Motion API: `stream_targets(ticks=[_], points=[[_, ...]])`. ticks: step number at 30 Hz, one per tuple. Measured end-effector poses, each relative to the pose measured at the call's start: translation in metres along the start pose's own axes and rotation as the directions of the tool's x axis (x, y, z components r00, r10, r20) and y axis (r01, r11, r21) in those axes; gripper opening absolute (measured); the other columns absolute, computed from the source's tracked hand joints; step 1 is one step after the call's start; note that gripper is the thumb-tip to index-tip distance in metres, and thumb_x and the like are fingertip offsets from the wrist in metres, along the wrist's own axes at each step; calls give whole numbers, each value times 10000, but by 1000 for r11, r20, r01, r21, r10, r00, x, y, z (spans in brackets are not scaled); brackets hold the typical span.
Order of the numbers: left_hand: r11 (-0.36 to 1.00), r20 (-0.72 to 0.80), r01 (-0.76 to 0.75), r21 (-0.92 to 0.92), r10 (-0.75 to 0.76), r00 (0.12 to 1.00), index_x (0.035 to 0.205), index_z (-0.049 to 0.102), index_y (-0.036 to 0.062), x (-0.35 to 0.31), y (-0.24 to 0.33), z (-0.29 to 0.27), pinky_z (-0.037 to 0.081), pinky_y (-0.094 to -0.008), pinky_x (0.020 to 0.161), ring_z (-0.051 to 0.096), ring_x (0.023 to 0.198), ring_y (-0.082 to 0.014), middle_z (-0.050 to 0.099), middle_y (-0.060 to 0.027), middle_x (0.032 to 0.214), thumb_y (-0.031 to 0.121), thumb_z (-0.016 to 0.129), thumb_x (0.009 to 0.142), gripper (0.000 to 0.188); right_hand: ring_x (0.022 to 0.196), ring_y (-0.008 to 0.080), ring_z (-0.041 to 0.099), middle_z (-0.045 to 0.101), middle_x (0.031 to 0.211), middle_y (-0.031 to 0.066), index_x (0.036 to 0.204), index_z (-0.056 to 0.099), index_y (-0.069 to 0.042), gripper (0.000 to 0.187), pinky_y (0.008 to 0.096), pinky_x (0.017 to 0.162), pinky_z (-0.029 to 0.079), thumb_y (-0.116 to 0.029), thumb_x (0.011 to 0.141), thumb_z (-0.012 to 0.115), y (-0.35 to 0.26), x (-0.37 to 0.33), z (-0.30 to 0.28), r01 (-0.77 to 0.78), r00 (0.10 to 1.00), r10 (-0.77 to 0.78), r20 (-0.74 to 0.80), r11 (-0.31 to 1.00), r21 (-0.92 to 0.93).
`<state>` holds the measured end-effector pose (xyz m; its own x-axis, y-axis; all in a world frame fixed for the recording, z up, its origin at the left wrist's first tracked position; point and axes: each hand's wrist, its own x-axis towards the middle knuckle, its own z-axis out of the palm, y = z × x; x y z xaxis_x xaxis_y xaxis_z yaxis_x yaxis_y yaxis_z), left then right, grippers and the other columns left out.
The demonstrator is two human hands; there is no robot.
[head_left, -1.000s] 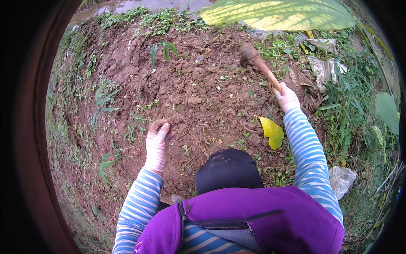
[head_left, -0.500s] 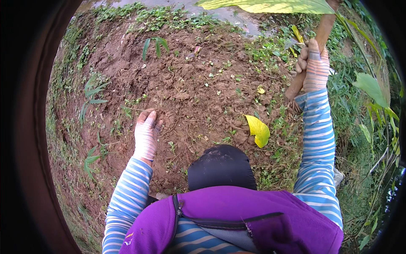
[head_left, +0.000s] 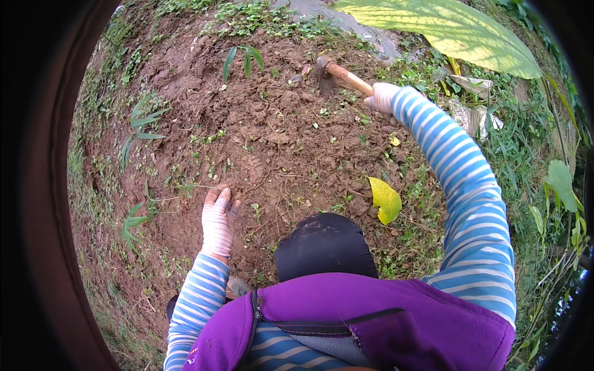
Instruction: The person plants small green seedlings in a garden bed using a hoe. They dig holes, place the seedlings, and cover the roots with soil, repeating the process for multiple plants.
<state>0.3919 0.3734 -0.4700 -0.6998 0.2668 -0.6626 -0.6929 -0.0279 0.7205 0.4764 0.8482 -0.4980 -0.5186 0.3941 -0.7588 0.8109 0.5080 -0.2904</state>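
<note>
My right hand, in a pale knitted glove, grips the wooden handle of a short hoe. Its dark head is at the loosened brown soil, toward the far side, and the blade's edge is hard to make out there. On the left, my gloved left hand is closed, thumb and fingertips pinching the thin stem of a small green seedling above the ground. The seedling's few leaves point left, away from my fingers.
Slender-leaved plants grow at the left and far side. A yellow leaf lies right of my dark-clad knee. One large leaf hangs over the far right, near pale crumpled sheeting. Grass and stems line the right.
My right hand has swung the hoe leftward, its head coming from out of sight down to the far soil. My left hand has shifted slightly nearer, still pinching the stem.
</note>
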Motion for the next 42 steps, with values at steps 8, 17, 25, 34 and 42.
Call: stream_targets(ticks=[8, 17, 25, 34, 42], points=[[999, 49, -49, -7, 49, 998, 1112, 612, 100, -6, 1, 6, 545, -281, 790, 583, 900, -86, 601, 27, 989, 116, 643, 954, 162, 484, 161, 515, 546, 717, 67, 1070, 493, -38, 318, 352, 396, 441, -335, 982, 562, 2, -10, 54, 77, 993, -37, -112, 922, 378], [997, 9, -56, 49, 55, 998, 1132, 602, 107, 3, 10, 1, 524, -278, 810, 580, 907, -95, 600, 26, 996, 144, 647, 955, 186, 710, 284, 609, 627, 795, 148, 1077, 559, -59, 331, 402, 681, 492, -365, 962, 610, 33, -104, 106, 310, 814, -65, -578, 889, 338], [999, 57, -42, 25, 41, 998, 1131, 595, 111, 11, 8, 14, 521, -274, 833, 574, 906, -92, 578, 40, 999, 151, 668, 941, 207, 484, 118, 519, 546, 678, 34, 1071, 522, -52, 414, 273, 429, 454, -455, 990, 564, -13, -104, 28, 781, 515, -82, -853, 456, 427], [996, 43, -71, 51, 69, 997, 1125, 608, 128, 6, 17, -1, 520, -281, 826, 578, 916, -94, 588, 45, 1023, 146, 667, 942, 194, 878, 372, 633, 647, 954, 217, 1107, 519, -25, 374, 427, 792, 501, -351, 955, 623, 70, -97, 201, 162, 850, 159, -502, 828, 537], [998, 42, -30, 52, 28, 999, 1140, 603, 113, 8, 1, -12, 520, -278, 824, 581, 932, -103, 586, 34, 1026, 150, 655, 947, 203, 637, 120, 512, 562, 732, 36, 1045, 552, -47, 374, 307, 597, 464, -412, 979, 599, 37, -119, 111, 371, 777, 42, -628, 775, 511]])
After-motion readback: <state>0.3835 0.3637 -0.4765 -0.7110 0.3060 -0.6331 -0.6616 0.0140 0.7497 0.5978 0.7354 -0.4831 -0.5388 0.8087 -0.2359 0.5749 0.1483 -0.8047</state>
